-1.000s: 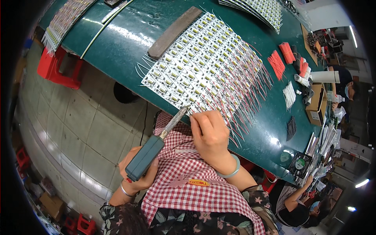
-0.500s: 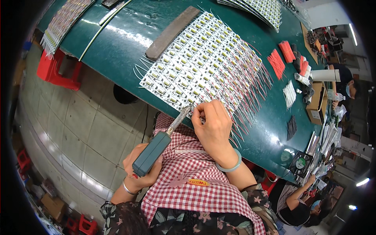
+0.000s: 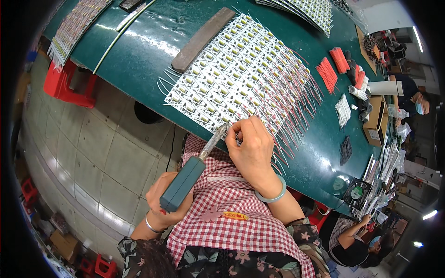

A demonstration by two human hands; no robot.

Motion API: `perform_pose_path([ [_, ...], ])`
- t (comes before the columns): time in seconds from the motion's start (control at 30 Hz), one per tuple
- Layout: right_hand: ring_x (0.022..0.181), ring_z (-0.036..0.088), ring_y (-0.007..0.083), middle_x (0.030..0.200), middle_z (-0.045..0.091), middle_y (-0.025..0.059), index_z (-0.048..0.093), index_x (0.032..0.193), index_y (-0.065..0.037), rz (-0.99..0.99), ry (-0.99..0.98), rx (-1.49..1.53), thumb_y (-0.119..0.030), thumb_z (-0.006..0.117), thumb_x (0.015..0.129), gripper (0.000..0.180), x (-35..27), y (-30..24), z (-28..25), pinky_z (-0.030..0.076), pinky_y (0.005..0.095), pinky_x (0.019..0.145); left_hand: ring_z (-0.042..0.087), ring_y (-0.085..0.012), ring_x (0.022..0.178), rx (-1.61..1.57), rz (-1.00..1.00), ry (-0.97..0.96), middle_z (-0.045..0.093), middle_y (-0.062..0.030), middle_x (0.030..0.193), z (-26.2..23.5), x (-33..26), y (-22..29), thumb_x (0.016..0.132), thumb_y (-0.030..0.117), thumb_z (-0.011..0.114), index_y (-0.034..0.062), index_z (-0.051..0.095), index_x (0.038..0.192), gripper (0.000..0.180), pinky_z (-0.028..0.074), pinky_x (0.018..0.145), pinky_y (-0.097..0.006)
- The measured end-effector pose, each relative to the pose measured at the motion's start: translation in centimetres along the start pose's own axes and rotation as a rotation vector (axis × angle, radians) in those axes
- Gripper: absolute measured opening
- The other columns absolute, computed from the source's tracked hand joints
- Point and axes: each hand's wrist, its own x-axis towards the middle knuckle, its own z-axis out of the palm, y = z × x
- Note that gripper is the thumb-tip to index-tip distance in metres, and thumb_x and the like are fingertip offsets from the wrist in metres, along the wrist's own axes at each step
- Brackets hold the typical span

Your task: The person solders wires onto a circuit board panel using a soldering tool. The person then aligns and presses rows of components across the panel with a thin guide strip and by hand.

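Note:
My left hand (image 3: 162, 197) is wrapped round the dark green handle of a soldering gun (image 3: 184, 183). Its metal barrel slants up to the near edge of a white circuit board panel (image 3: 190, 99), where the tip meets a lower corner area. Rows of small yellow-green parts cover the panel, and thin red and white wires (image 3: 292, 116) fan out from its right side. Beside the tip, my right hand (image 3: 251, 146) is closed in a pinch at the panel's near edge. What its fingertips hold is hidden behind the knuckles.
A dark flat bar (image 3: 204, 39) lies along the panel's far left edge on the green table (image 3: 134, 76). Red tubing bundles (image 3: 327, 75), white pieces (image 3: 342, 112), a cardboard box (image 3: 374, 121) and a small fan (image 3: 356, 192) are to the right. More wired panels (image 3: 79, 28) sit far left.
The soldering gun's handle has shifted slightly to the right with my left hand, its tip staying by the panel's edge. My right hand has barely moved.

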Motion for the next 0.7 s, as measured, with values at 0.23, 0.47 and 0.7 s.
perform_pose_path([
  [0.23,0.071,0.061,0.0317,0.076,0.056,0.0126,0.059,0.079,-0.003,-0.008,0.01,0.002,0.004,0.072,0.073,0.015,0.1,0.1,0.0,0.049,0.0408,0.06,0.072,-0.0319,0.075,0.065,-0.076,0.107,0.07,-0.0209,0.088,-0.4,-2.4,-0.8,0.072,-0.004,0.074,-0.0092,0.07,0.094,0.023,0.059,0.068,-0.035],
  [0.47,0.069,0.06,0.0311,0.075,0.055,0.0123,0.058,0.077,-0.003,-0.011,0.018,0.003,0.003,0.072,0.073,0.016,0.4,0.0,0.1,0.048,0.0405,0.057,0.073,-0.0319,0.079,0.062,-0.097,0.148,0.071,-0.0222,0.093,-0.7,0.0,-0.4,0.074,-0.002,0.074,-0.0092,0.07,0.099,0.026,0.058,0.07,-0.034],
  [0.7,0.069,0.059,0.0305,0.074,0.054,0.0122,0.058,0.077,-0.003,-0.043,0.04,0.007,0.001,0.071,0.076,0.013,0.6,-0.1,-0.2,0.046,0.0407,0.055,0.073,-0.0283,0.079,0.02,-0.177,0.297,0.072,-0.0206,0.095,-0.8,2.2,-1.3,0.076,0.0,0.077,-0.0077,0.071,0.098,0.023,0.057,0.068,-0.032],
])
